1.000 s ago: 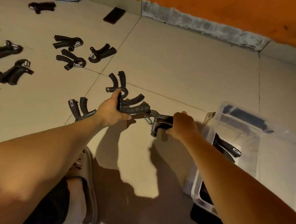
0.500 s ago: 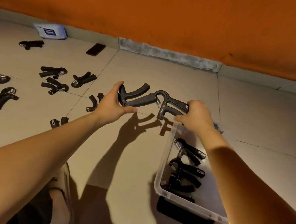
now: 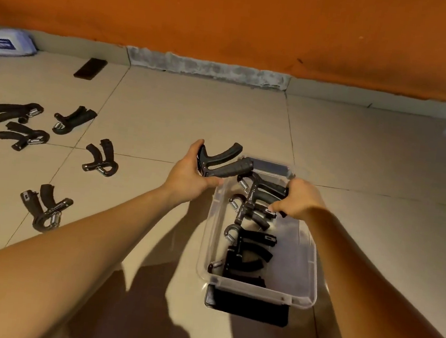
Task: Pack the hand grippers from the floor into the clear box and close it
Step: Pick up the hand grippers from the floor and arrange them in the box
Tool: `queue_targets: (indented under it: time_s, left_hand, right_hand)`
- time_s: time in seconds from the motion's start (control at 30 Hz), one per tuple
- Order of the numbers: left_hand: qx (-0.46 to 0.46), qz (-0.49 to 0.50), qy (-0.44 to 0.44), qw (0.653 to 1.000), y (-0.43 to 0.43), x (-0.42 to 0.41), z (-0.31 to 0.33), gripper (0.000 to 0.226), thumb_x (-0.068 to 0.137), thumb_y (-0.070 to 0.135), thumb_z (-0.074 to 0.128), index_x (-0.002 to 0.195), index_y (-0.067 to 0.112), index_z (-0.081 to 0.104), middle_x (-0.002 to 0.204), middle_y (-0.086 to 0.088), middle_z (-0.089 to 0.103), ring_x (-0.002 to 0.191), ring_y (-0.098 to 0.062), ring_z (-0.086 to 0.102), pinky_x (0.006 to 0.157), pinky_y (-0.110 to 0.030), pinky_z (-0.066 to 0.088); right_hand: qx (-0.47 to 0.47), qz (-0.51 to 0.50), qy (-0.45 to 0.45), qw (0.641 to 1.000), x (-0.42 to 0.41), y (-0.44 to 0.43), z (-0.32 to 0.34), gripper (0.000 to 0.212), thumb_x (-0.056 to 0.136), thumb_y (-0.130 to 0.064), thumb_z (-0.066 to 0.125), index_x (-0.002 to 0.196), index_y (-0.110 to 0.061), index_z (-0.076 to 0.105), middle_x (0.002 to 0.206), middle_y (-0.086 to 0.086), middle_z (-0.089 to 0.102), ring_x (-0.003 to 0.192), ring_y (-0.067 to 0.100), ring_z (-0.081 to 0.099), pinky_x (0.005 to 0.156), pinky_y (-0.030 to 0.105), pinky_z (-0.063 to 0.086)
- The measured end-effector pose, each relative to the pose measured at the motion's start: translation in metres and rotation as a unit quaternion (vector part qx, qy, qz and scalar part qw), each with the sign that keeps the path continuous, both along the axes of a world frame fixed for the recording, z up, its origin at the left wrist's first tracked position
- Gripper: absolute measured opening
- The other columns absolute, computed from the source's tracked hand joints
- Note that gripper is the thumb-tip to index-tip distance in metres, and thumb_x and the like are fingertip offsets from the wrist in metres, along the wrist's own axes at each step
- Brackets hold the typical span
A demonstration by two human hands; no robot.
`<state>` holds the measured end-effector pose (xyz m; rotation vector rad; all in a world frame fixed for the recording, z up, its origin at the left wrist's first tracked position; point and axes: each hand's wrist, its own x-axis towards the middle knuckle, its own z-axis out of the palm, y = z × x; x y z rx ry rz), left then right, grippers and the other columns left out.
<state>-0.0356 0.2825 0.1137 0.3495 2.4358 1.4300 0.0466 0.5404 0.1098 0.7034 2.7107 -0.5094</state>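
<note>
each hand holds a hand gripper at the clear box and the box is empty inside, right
Not empty: in the head view the clear box holds several hand grippers. The left hand and right hand do each hold one at it.

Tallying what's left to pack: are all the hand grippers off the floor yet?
No, several hand grippers lie on the floor to the left of the clear box.

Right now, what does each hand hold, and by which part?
Left hand: one hand gripper, by its joined end. Right hand: second hand gripper, by its handle ends.
</note>
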Motion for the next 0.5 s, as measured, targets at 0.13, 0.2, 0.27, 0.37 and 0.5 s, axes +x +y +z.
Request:
queue_targets:
  time_s: [0.13, 0.2, 0.27, 0.37, 0.5]
  left_hand:
    - [-0.009, 0.004, -0.01, 1.0, 0.006, 0.009, -0.019, 0.111, 0.075, 0.026, 0.09, 0.161, 0.025, 0.02, 0.147, 0.001, 0.051, 0.126, -0.019, 0.054, 0.101, -0.027, 0.039]
    - [-0.006, 0.011, -0.019, 1.0, 0.005, 0.011, -0.029, 0.11, 0.075, 0.025, 0.09, 0.16, 0.027, 0.021, 0.142, 0.004, 0.052, 0.125, -0.017, 0.054, 0.105, -0.028, 0.041]
    - [0.003, 0.016, -0.03, 0.999, 0.004, 0.009, -0.036, 0.111, 0.073, 0.026, 0.091, 0.16, 0.029, 0.022, 0.143, 0.006, 0.051, 0.128, -0.019, 0.056, 0.112, -0.036, 0.043]
    - [0.009, 0.001, -0.045, 0.999, 0.004, 0.004, -0.04, 0.112, 0.072, 0.026, 0.092, 0.159, 0.032, 0.022, 0.147, 0.004, 0.05, 0.128, -0.019, 0.056, 0.114, -0.042, 0.043]
    - [0.0, -0.015, -0.058, 0.998, 0.002, -0.001, -0.043, 0.113, 0.072, 0.031, 0.092, 0.159, 0.033, 0.02, 0.149, 0.004, 0.049, 0.131, -0.02, 0.054, 0.116, -0.043, 0.041]
  right_hand:
    - [0.025, 0.014, -0.054, 0.998, -0.01, -0.013, -0.035, 0.063, 0.078, -0.042, 0.083, 0.124, -0.008, 0.055, 0.118, 0.011, 0.06, 0.109, 0.028, 0.06, 0.087, 0.034, 0.052]
    - [0.042, 0.022, -0.056, 0.997, -0.014, -0.018, -0.059, 0.067, 0.08, -0.043, 0.081, 0.13, -0.009, 0.051, 0.125, 0.012, 0.056, 0.115, 0.03, 0.058, 0.093, 0.037, 0.051]
    - [0.063, 0.031, -0.041, 0.997, -0.016, -0.021, -0.081, 0.067, 0.081, -0.042, 0.08, 0.13, -0.007, 0.051, 0.124, 0.014, 0.057, 0.111, 0.031, 0.06, 0.09, 0.036, 0.052]
    - [0.081, 0.034, -0.031, 0.996, -0.021, -0.021, -0.102, 0.061, 0.08, -0.036, 0.083, 0.125, -0.004, 0.056, 0.12, 0.016, 0.058, 0.104, 0.031, 0.064, 0.086, 0.036, 0.053]
    - [0.086, 0.03, -0.021, 0.996, -0.028, -0.017, -0.117, 0.054, 0.082, -0.028, 0.082, 0.125, -0.005, 0.058, 0.127, 0.016, 0.055, 0.106, 0.031, 0.063, 0.086, 0.035, 0.053]
